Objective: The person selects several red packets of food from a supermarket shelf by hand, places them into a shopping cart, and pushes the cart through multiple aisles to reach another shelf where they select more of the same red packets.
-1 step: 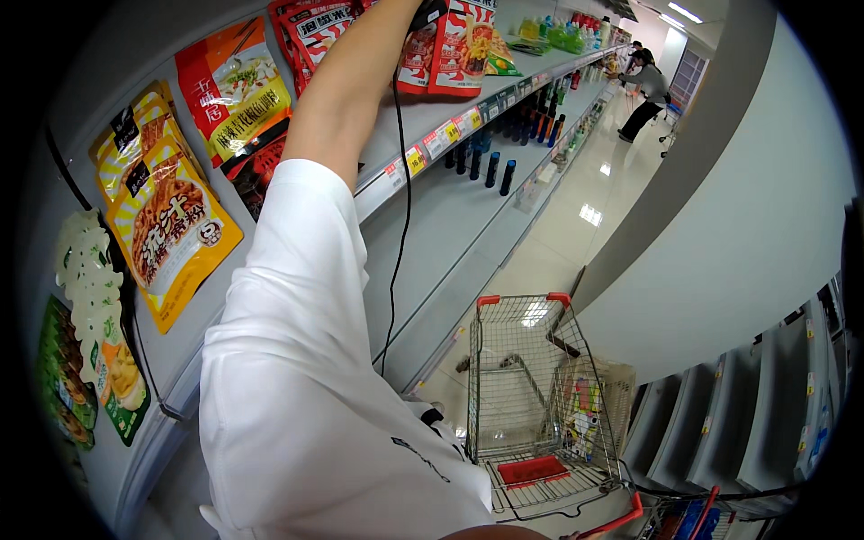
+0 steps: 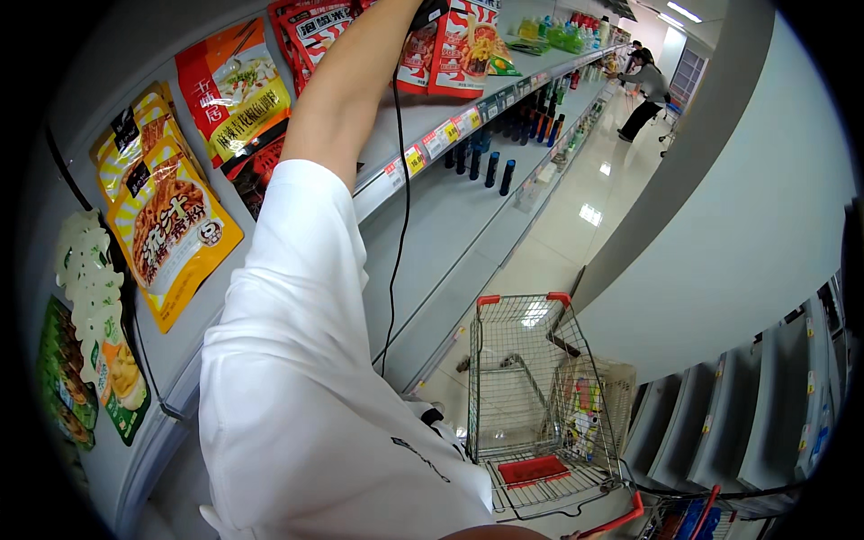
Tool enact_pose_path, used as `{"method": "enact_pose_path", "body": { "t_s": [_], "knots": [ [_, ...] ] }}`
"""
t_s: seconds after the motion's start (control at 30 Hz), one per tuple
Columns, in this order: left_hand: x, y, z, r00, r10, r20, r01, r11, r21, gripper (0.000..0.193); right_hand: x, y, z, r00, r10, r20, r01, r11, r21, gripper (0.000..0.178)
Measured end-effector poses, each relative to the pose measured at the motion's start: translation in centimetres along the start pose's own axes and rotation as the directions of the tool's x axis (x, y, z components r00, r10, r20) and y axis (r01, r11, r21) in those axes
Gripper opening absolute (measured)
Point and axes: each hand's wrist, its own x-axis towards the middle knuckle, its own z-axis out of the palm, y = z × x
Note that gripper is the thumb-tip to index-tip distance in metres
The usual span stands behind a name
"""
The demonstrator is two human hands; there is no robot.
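Note:
My left arm, in a white short sleeve, stretches up over the shelf. A black band sits round its wrist, and a thin black cable hangs down from there. The hand itself lies past the upper edge. Nearest to the wrist are red-and-white seasoning pouches, standing at the shelf's front. More red pouches stand on the other side of the forearm. A red-and-yellow pouch and orange-yellow pouches stand further left. My right hand is not in view.
A wire shopping cart with red corners stands beside the grey shelf. Dark bottles stand on the lower shelf. A wide pale pillar rises at the right. A person bends towards the shelf far down the aisle.

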Motion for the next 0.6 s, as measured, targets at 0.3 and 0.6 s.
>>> {"method": "enact_pose_path", "body": {
  "t_s": [0.3,0.6],
  "knots": [
    [-2.1,10.9,-1.6,0.973,0.215,0.078,-0.193,0.956,-0.222,0.02,-0.2,3.1,0.1,1.0,0.003,0.004,-0.003,0.999,0.033,0.082],
    [-15.7,22.0,0.5,0.899,0.196,0.392,0.129,0.736,-0.664,0.015,-0.1,5.9,-0.3,1.0,0.012,-0.008,-0.011,0.998,0.068,0.082]
  ]
}}
